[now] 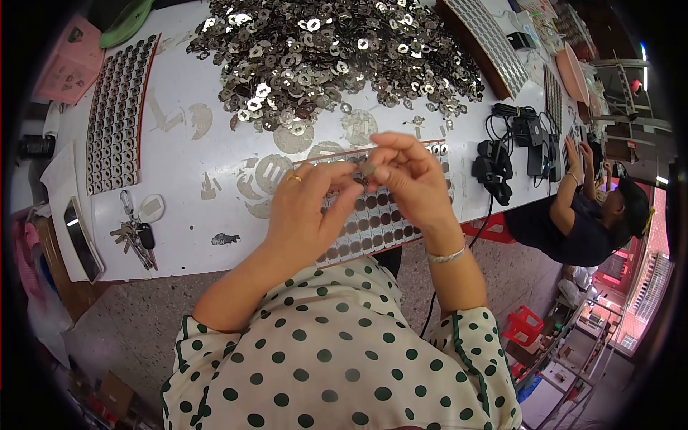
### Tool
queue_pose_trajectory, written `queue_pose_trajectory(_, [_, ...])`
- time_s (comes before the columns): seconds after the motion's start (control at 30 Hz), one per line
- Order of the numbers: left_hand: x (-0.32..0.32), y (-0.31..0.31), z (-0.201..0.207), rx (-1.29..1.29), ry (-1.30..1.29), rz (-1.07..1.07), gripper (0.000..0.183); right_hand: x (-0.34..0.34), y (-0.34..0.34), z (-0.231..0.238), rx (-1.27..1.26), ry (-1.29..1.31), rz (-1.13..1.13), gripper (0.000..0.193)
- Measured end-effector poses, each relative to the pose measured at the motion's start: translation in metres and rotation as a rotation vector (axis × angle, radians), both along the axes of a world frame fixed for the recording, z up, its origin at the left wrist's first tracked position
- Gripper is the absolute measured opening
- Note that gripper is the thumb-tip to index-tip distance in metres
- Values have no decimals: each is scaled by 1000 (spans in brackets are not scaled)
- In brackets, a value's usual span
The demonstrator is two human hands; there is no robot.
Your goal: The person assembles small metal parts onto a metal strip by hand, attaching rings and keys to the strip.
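Observation:
Over a tray with rows of round metal pieces (369,218), both hands meet at the fingertips. My right hand (416,183), with a bracelet on its wrist, pinches a small metal disc (368,169) between thumb and fingers. My left hand (309,201), with a ring on one finger, is closed beside it, its thumb and fingertips drawn together at small dark metal bits. What exactly the left fingers hold is hidden. Beyond the hands lies a large heap of loose stamped metal pieces (301,64) on the white table (193,165).
Filled trays stand at the far left (118,115) and far right (494,46). Keys (136,236) and a phone (82,240) lie on the left. Black cables and adapters (494,161) lie on the right. Another person (573,215) sits at the right, hands at the table.

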State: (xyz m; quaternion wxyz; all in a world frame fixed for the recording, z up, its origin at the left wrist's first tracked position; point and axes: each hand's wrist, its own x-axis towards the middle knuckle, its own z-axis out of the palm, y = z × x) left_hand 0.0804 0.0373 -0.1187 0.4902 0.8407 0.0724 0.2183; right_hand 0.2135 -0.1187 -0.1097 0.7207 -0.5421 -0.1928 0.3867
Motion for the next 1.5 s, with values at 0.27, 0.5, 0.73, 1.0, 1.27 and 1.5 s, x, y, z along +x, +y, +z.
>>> queue_pose_trajectory(0.27, [4,-6,-2,-88,31,-68,10,-10,-11,11,-232,-335,45,23])
queue_pose_trajectory(0.5, [1,-12,-22,472,-81,-214,26,5,-34,-4,-371,-46,-16,21])
queue_pose_trajectory(0.73, [-9,-23,-14,623,72,-276,45,1,-25,0,-652,-442,7,15])
queue_pose_trajectory(1.0, [-21,-32,-14,784,167,-298,60,-5,-25,-5,-664,-611,-86,19])
queue_pose_trajectory(1.27, [-18,-32,-17,782,144,-301,60,-10,-31,-6,-654,-716,-58,16])
queue_pose_trajectory(1.5, [-17,-34,-18,835,167,-289,60,11,-25,14,-674,-1009,113,19])
